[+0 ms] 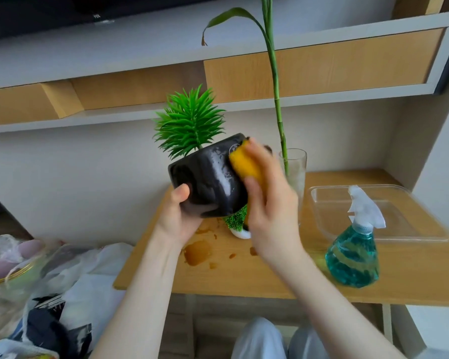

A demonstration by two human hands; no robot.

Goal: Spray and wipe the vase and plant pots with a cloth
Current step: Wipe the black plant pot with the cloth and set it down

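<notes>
- One table fills the lower middle of the frame; I see brown wet spots on it left of centre.
- Clear tray lies at the right, just behind the spray bottle of blue liquid.
- Glass vase stands mid-frame, right of the pot, holding a tall green stalk.
- Black pot is centre frame, tilted, lifted off the table, its surface wet and its spiky green plant pointing up-left.
- My left hand grips the pot from below, thumb curled onto its side.
- My right hand, blurred, has fingers curled round the yellow cloth, pressing it against the pot.
- Small white pot with greenery peeks out under the black one.
</notes>
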